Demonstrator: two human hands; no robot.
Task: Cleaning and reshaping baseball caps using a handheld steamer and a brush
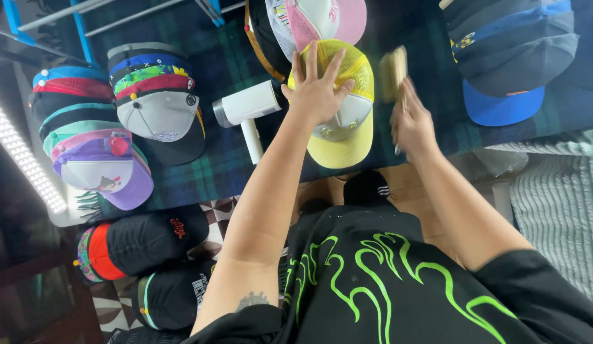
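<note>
The left hand [317, 89] lies flat, fingers spread apart, pressing on the crown of a yellow mesh-backed cap with a white front panel [345, 121], which rests on the dark green tartan-covered table [220, 159], its brim pointing back toward the person. Just to the cap's right, the right hand [411, 124] is closed around a pale wooden-backed brush [393, 73]. The brush's long axis runs away from the person, roughly parallel to the cap's crown-to-brim line, and it sits beside the mesh, near but apparently not touching. A white handheld steamer-like device [248, 108] lies left of the cap, close to the left wrist. A stack of colourful caps [157, 102] stands further left, blue caps [510, 57] to the right, pink and white caps [315, 19] beyond.
</note>
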